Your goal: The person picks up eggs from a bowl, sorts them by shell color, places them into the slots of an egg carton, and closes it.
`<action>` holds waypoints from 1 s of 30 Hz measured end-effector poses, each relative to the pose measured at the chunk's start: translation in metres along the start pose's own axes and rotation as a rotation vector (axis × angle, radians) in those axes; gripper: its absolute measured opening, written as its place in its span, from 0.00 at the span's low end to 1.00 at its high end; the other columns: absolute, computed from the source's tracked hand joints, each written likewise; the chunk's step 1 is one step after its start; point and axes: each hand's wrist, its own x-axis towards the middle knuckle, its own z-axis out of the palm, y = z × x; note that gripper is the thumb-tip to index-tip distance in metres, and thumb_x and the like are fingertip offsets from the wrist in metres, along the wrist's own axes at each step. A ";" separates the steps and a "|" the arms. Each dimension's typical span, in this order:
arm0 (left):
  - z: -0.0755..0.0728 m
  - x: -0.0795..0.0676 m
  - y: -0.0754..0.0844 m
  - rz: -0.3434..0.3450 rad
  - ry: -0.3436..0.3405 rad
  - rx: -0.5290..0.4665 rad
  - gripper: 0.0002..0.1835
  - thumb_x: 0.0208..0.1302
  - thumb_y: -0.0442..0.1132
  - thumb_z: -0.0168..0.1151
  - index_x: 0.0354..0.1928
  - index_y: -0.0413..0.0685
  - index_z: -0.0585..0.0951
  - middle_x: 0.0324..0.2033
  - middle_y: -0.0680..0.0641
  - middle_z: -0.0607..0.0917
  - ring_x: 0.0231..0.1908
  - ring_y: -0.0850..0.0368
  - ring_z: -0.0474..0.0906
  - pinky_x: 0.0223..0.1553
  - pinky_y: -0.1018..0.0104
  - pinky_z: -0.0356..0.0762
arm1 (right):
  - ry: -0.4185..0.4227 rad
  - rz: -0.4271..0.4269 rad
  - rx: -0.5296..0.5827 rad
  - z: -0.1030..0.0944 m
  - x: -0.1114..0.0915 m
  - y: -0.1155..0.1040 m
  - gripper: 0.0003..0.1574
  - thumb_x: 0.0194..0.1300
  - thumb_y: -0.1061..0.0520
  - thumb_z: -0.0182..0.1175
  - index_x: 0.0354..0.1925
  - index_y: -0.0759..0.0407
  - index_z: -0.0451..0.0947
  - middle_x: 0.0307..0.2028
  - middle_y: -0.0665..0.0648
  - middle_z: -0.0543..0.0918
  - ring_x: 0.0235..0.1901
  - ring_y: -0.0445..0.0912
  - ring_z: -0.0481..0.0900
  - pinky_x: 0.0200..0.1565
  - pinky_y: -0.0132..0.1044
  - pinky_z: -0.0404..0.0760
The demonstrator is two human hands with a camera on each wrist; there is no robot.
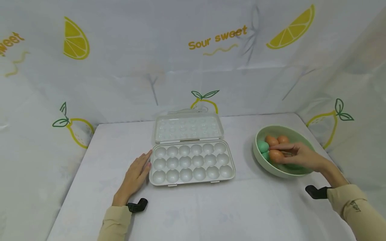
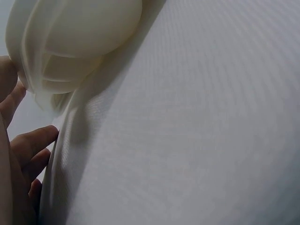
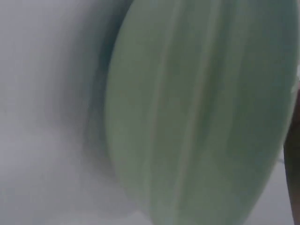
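Note:
A white egg box [image 1: 193, 162] with rows of round hollows lies open on the table, its clear lid [image 1: 189, 127] folded back. At the box's left edge rests my left hand [image 1: 132, 175], its fingers extended along the side. The left wrist view shows those fingers [image 2: 35, 143] beside the rounded underside of the box [image 2: 89, 28]. Over to the right, my right hand [image 1: 304, 157] reaches into a pale green bowl [image 1: 281, 173] and pinches a brown egg [image 1: 275, 156] between thumb and fingers. Close by in the bowl are more brown eggs [image 1: 271, 140] and green eggs [image 1: 263, 146].
A white cloth covers the table [image 1: 193, 214], and a lemon-printed cloth [image 1: 120, 73] hangs behind and along the sides. The bowl's outer wall [image 3: 187, 112] fills most of the right wrist view. Black wrist cameras [image 1: 138, 205] are worn on both wrists.

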 end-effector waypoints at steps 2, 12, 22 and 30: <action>0.000 0.000 -0.001 0.002 0.001 0.000 0.27 0.80 0.44 0.47 0.78 0.49 0.65 0.72 0.38 0.73 0.74 0.32 0.64 0.78 0.35 0.55 | 0.025 -0.012 0.073 0.002 0.005 -0.004 0.30 0.67 0.72 0.62 0.67 0.69 0.73 0.59 0.30 0.81 0.57 0.23 0.76 0.51 0.18 0.81; 0.001 0.004 -0.002 0.029 0.016 -0.007 0.27 0.80 0.43 0.48 0.77 0.48 0.66 0.72 0.40 0.74 0.74 0.33 0.65 0.77 0.34 0.56 | 0.223 0.001 0.178 0.032 0.038 -0.033 0.31 0.65 0.71 0.65 0.66 0.73 0.73 0.56 0.36 0.85 0.53 0.30 0.84 0.48 0.23 0.86; -0.002 0.004 -0.002 0.020 0.019 -0.002 0.27 0.79 0.43 0.48 0.77 0.48 0.66 0.71 0.39 0.75 0.74 0.32 0.65 0.77 0.33 0.56 | 0.296 -0.054 0.442 0.077 0.075 -0.055 0.35 0.62 0.73 0.68 0.66 0.73 0.73 0.54 0.39 0.87 0.55 0.31 0.85 0.54 0.24 0.85; 0.002 0.004 -0.003 0.018 0.015 -0.003 0.27 0.79 0.43 0.48 0.77 0.48 0.66 0.71 0.39 0.74 0.74 0.33 0.65 0.77 0.33 0.56 | 0.311 -0.013 0.434 0.113 0.101 -0.068 0.34 0.58 0.69 0.73 0.63 0.74 0.76 0.51 0.37 0.87 0.53 0.30 0.84 0.55 0.26 0.85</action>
